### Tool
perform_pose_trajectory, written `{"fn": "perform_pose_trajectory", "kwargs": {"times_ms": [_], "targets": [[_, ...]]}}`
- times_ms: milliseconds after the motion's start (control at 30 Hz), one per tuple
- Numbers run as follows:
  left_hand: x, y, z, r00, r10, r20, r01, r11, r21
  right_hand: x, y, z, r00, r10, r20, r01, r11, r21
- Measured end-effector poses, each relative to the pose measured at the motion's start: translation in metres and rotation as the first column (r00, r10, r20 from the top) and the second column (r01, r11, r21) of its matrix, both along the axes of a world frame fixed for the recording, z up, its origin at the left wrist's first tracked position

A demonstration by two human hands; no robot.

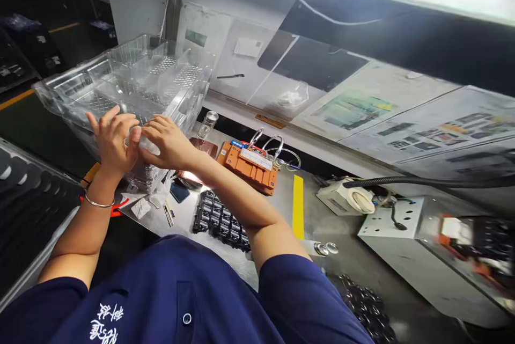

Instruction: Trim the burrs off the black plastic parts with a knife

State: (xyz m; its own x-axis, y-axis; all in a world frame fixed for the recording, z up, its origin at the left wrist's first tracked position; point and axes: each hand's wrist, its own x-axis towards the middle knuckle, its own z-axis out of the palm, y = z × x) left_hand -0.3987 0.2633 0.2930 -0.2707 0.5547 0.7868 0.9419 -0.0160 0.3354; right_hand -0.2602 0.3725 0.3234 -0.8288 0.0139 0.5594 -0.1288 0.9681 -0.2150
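Observation:
A tall stack of clear plastic trays point(177, 102) with divided compartments stands at the left end of the bench. Both my hands are at its near corner, close together. The fingers of my left hand point(115, 143) curl over the rim, little finger lifted away, thumb beside the right fingertips. Bent at the same corner, my right hand point(169, 141) pinches the tray edge between thumb and fingers. The exact grip points are partly hidden by the fingers.
An orange fixture point(251, 169) with looped cables sits behind a black cell-like part tray point(219, 220). A glass jar point(207, 124), a dark phone-like slab point(179, 192) and a white device point(346, 197) are also on the bench. A grey metal box point(414, 247) stands right.

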Motion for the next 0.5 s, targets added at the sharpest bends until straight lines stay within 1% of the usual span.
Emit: {"fn": "perform_pose_trajectory", "kwargs": {"times_ms": [67, 100, 133, 167, 200, 233, 267, 300, 367, 400, 433, 500], "targets": [[0.010, 0.006, 0.000, 0.998, 0.060, -0.013, -0.060, 0.998, 0.013, 0.021, 0.008, -0.010, 0.997, 0.013, -0.070, -0.016, 0.999, -0.043], [0.013, 0.009, 0.000, 0.994, 0.105, -0.012, -0.105, 0.994, 0.029, 0.036, 0.015, -0.020, 0.992, -0.033, -0.120, 0.022, 0.996, -0.090], [0.015, 0.012, 0.000, 0.989, 0.144, -0.013, -0.144, 0.989, 0.040, 0.053, 0.024, -0.035, 0.983, -0.112, -0.147, 0.089, 0.985, -0.151], [0.015, 0.016, 0.000, 0.985, 0.171, -0.018, -0.170, 0.985, 0.042, 0.070, 0.033, -0.054, 0.965, -0.228, -0.131, 0.196, 0.955, -0.223], [0.014, 0.019, 0.002, 0.983, 0.183, -0.027, -0.183, 0.983, 0.028, 0.086, 0.041, -0.076, 0.933, -0.357, -0.036, 0.334, 0.901, -0.275], [0.011, 0.021, 0.004, 0.982, 0.183, -0.037, -0.183, 0.983, -0.003, 0.101, 0.047, -0.101, 0.885, -0.440, 0.154, 0.466, 0.843, -0.269], [0.008, 0.022, 0.007, 0.984, 0.172, -0.048, -0.174, 0.984, -0.049, 0.114, 0.051, -0.128, 0.810, -0.444, 0.383, 0.542, 0.816, -0.199], [0.004, 0.021, 0.011, 0.985, 0.166, -0.054, -0.171, 0.980, -0.101, 0.124, 0.052, -0.154, 0.778, -0.408, 0.478, 0.540, 0.823, -0.176], [0.000, 0.014, 0.019, 0.983, 0.171, -0.064, -0.180, 0.965, -0.192, 0.141, 0.047, -0.200, 0.730, -0.360, 0.581, 0.527, 0.838, -0.143], [-0.001, 0.008, 0.023, 0.981, 0.180, -0.072, -0.191, 0.958, -0.214, 0.147, 0.043, -0.218, 0.713, -0.344, 0.611, 0.519, 0.845, -0.130], [-0.001, 0.002, 0.026, 0.979, 0.186, -0.082, -0.200, 0.954, -0.223, 0.153, 0.039, -0.233, 0.699, -0.334, 0.633, 0.512, 0.851, -0.117], [0.002, -0.007, 0.030, 0.977, 0.190, -0.101, -0.208, 0.953, -0.220, 0.162, 0.034, -0.251, 0.679, -0.326, 0.658, 0.503, 0.860, -0.092]]}}
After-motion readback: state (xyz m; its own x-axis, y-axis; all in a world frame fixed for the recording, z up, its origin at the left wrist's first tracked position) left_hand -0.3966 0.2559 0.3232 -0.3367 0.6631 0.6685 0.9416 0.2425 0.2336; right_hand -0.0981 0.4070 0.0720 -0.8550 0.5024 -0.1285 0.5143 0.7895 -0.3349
